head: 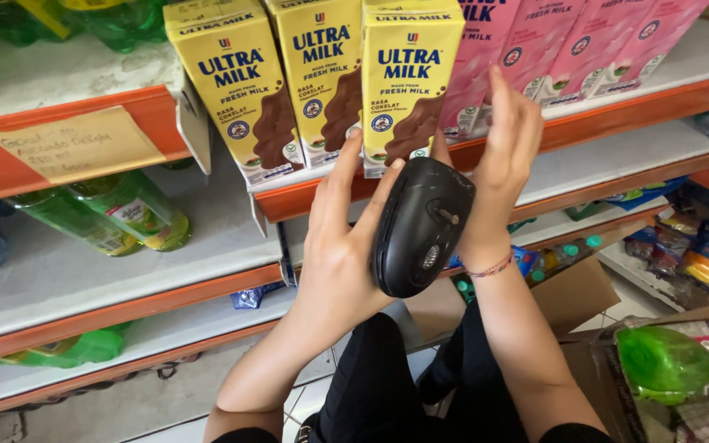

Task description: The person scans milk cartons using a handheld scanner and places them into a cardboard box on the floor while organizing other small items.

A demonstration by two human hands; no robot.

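Note:
My left hand (334, 254) is raised in front of the shelf and holds a black oval handheld device (420, 226) against its palm and fingers. The index finger points up toward three yellow chocolate-milk cartons (410, 78) standing in a row on the orange-edged shelf (322, 193). My right hand (506, 148) is upright with flat fingers, right beside the rightmost yellow carton and in front of the pink milk cartons (551, 45). It holds nothing, and its wrist, with a thin bracelet, sits behind the device.
Green bottles (125, 209) lie on the left shelf under a handwritten paper label (80, 143). Lower right, an open cardboard box (584, 328) holds a green bag (666, 361); colourful snack packets (699, 254) fill the right shelves. My dark-trousered legs are below.

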